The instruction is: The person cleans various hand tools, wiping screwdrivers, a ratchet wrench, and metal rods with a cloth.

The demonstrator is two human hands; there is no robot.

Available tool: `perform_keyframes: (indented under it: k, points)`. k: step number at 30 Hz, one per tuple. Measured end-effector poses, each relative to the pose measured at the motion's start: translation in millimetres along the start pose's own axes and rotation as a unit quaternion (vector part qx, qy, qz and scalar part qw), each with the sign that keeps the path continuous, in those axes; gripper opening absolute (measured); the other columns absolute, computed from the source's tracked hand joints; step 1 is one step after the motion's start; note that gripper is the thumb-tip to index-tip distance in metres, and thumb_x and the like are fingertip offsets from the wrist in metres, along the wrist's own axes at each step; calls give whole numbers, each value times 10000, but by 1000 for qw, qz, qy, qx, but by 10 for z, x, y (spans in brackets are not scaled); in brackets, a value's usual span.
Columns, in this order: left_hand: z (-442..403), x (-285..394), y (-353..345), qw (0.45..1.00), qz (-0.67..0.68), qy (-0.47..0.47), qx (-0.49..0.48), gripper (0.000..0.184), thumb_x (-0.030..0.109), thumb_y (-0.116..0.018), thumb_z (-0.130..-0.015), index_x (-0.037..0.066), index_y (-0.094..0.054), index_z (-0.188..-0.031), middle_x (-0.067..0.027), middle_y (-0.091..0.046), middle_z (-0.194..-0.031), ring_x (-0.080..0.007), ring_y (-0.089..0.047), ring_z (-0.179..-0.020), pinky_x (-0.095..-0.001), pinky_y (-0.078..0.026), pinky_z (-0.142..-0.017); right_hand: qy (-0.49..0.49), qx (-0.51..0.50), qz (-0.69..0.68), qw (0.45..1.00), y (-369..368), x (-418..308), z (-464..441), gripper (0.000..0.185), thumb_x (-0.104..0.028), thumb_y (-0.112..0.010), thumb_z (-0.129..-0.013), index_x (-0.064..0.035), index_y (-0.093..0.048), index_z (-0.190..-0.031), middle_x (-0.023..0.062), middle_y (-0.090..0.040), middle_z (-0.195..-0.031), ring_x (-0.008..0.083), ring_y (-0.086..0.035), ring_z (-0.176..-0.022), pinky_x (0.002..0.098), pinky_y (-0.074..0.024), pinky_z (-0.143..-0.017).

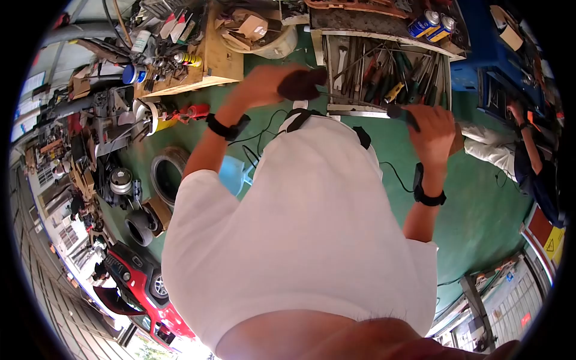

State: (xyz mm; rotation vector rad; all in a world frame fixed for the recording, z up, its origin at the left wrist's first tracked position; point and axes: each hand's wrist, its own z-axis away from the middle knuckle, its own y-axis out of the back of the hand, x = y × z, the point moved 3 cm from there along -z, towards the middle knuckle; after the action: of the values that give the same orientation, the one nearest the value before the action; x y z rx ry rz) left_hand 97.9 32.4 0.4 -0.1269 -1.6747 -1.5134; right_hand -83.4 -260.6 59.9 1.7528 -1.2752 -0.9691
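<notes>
My left hand (261,84) is closed on a dark maroon cloth (302,84) in front of my white shirt. My right hand (431,129) is wrapped round the dark handle (410,117) of a long thin tool, probably a screwdriver. Its shaft (354,102) runs left to the cloth, above the near edge of an open drawer (360,111). Whether the cloth wraps round the shaft's tip is hidden. In the drawer lie a wrench (341,62) and several screwdrivers (372,77), with red, green and yellow handles among them.
Two blue spray cans (433,26) stand above the drawer. A wooden bench (225,66) and a round bin (264,45) are at front left. Tyres (168,173), a blue stool (234,174) and cables lie left. A co-worker (528,150) crouches at a blue cabinet (489,66) right.
</notes>
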Motion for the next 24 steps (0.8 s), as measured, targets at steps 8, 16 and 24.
perform_keyframes:
  k: [8,16,24]
  points:
    - [-126,-199,188,999,-40,36,-2,517,149,-727,-719,144,-579,-1214,-121,-683,-1019,-342,-648,-930,-394,-516,-787,-77,38,27,996,-130,-155,-120,325,-59,-765,-589,-123,-660,-890,2,-633,-840,215,-582,-764,362,-460,-691]
    - [-435,260,-146,993,47,-110,2,461,236,-733,-737,177,-604,-1176,-86,-689,-989,-321,-655,-880,-390,-520,-743,-59,-6,-17,998,-499,-668,-459,303,-67,-745,-593,-116,-665,-881,3,-622,-836,217,-589,-782,363,-465,-673]
    - [-280,-305,-1,992,35,-115,27,509,183,-731,-732,175,-597,-1223,-87,-675,-1087,-310,-644,-965,-397,-515,-807,-153,-14,-62,986,-389,-401,-138,310,-79,-807,-598,-82,-677,-879,45,-648,-835,264,-618,-760,375,-496,-640]
